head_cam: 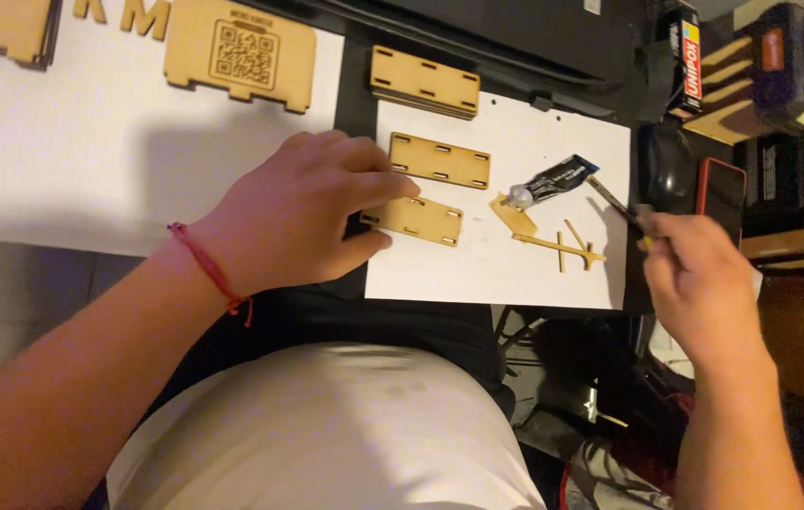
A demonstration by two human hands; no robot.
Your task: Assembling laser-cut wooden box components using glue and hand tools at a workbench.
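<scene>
View from above, looking down at a worktable. Left hand (303,212), centre-left of frame, lies palm down w/ fingers loosely spread, not clenched; fingertips and thumb pinch the left edge of a small slotted wood panel (418,219), a flat, pale plywood rectangle w/ dark laser-cut edges and narrow slots. A red cord bracelet (211,269) circles that wrist. Panel sits on a white paper sheet (477,274) at centre, which lies on a dark surface.

Right hand (694,274), right of frame, is curled shut around a thin dark stick-like tool (614,200); its tip points up-left, just beside a small black squeeze tube (553,181) w/ a silvery neck, lying tilted on the paper, upper right of the sheet.

Just above the held panel, a second slotted panel (440,160) of the same kind lies flat. Above that, off the paper, a stack of similar panels (424,82). Between held panel and tube: a small wood wedge (513,215) and a thin cross-shaped wood strip (560,246).

Upper left: a bigger white sheet (62,142) w/ a larger wood plate (239,52), engraved w/ a square code pattern. Right edge: a red-cased phone (721,194), dim clutter. Bottom centre: person's white shirt (326,434).
</scene>
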